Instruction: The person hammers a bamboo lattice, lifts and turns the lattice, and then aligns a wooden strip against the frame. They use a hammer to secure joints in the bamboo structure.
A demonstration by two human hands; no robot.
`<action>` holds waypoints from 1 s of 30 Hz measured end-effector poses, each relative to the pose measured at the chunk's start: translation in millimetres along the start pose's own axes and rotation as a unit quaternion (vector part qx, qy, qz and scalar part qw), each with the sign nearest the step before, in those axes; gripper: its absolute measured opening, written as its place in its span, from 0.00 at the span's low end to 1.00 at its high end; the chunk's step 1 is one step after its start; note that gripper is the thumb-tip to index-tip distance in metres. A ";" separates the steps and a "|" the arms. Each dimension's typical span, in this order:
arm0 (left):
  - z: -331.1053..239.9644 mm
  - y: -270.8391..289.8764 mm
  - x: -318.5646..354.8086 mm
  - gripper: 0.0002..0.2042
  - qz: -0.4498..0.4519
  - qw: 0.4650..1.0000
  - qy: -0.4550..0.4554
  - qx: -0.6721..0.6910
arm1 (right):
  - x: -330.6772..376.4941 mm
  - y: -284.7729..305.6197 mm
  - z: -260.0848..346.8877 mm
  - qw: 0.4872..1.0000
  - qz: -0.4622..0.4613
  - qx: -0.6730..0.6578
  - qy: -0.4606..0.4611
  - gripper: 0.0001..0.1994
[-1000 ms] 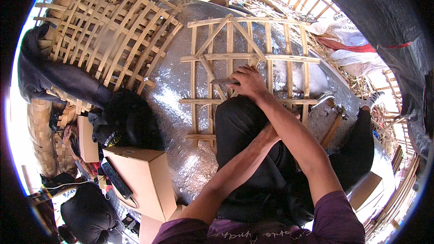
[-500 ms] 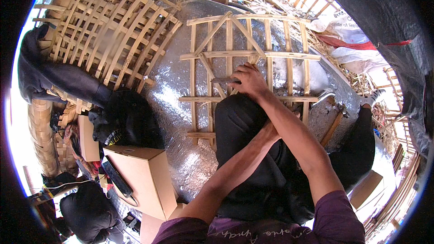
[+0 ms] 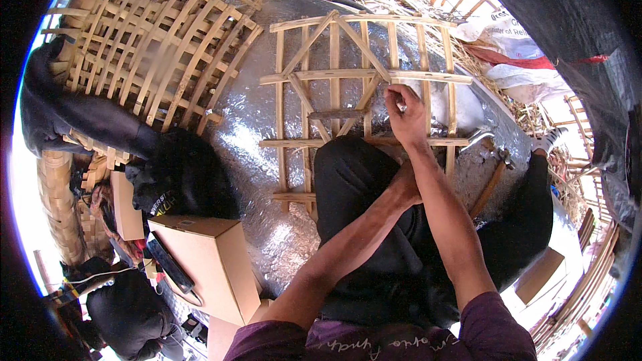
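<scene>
Bamboo frame [image 3: 334,93] under right hand [image 3: 406,113] | left hand [image 3: 406,184] nearer knee

Bright daylight, hard glare sparkling off the silver sheet [image 3: 261,127]; left rim blown white, fisheye bending edges, corners black, centre sharp, shadows short.

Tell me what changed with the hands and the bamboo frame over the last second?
Little changed. The right hand shifted slightly up the bamboo lattice frame, its fingers pinched at a crossing of slats. The left hand stayed tucked under the right wrist. The frame, hammer and cardboard box did not move.
</scene>
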State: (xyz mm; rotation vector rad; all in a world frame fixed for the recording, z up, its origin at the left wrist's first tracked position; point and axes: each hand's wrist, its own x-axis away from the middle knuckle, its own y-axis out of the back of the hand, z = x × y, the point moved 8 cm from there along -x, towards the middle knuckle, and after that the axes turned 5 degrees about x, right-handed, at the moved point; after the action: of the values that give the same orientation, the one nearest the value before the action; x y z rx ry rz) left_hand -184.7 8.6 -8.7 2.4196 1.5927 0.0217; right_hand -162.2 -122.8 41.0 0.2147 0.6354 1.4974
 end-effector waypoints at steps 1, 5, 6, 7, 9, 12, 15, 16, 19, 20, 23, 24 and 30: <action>3.3 -3.5 0.3 0.17 0.038 0.998 0.041 0.036 | 5.8 -1.7 -6.8 1.000 0.020 0.005 0.004 0.10; -9.7 6.0 -0.2 0.13 0.025 0.995 0.084 0.048 | 17.5 -13.8 9.6 0.992 0.120 0.038 0.025 0.10; -3.1 3.9 3.8 0.13 0.028 0.997 0.073 0.018 | 17.6 -22.0 21.6 0.986 0.153 0.049 0.034 0.10; 9.2 -1.0 8.2 0.13 0.031 0.998 0.061 -0.013 | 17.0 -28.4 29.5 0.984 0.168 0.049 0.046 0.12; 7.9 -3.2 7.6 0.13 0.030 0.999 0.041 0.004 | 15.9 -27.2 30.3 0.986 0.139 0.056 0.069 0.12; 1.8 1.2 9.2 0.13 0.007 0.996 0.033 0.081 | 18.8 -26.8 20.7 0.986 0.131 0.054 0.086 0.13; -1.2 4.2 9.0 0.14 -0.001 0.996 0.043 0.073 | 20.7 -23.7 20.6 0.987 0.137 0.035 0.071 0.14; -1.0 5.5 9.4 0.14 -0.005 0.995 0.049 0.082 | 20.8 -22.7 21.8 0.988 0.139 0.027 0.063 0.14; 1.4 0.2 7.4 0.14 0.017 0.996 0.051 0.068 | 18.9 -18.2 15.9 0.991 0.123 0.033 0.048 0.14; 5.7 -1.7 8.3 0.14 0.027 0.997 0.050 0.055 | 18.9 -19.3 15.9 0.991 0.125 0.032 0.047 0.14; 12.4 -6.3 7.1 0.15 0.006 0.998 0.037 0.051 | 18.9 -21.8 14.8 0.990 0.129 0.029 0.045 0.13; 11.9 -6.1 6.9 0.15 0.005 0.999 0.030 0.042 | 18.8 -21.5 13.2 0.990 0.129 0.029 0.043 0.13; -5.7 -0.7 4.0 0.14 0.042 0.998 0.047 -0.009 | 20.3 -17.2 6.1 0.990 0.130 0.024 0.041 0.12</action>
State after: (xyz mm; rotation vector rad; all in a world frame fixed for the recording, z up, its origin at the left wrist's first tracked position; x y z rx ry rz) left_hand -184.5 13.6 -3.8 2.5049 1.5197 0.1649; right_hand -145.4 -103.2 32.0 0.2832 0.7311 1.7494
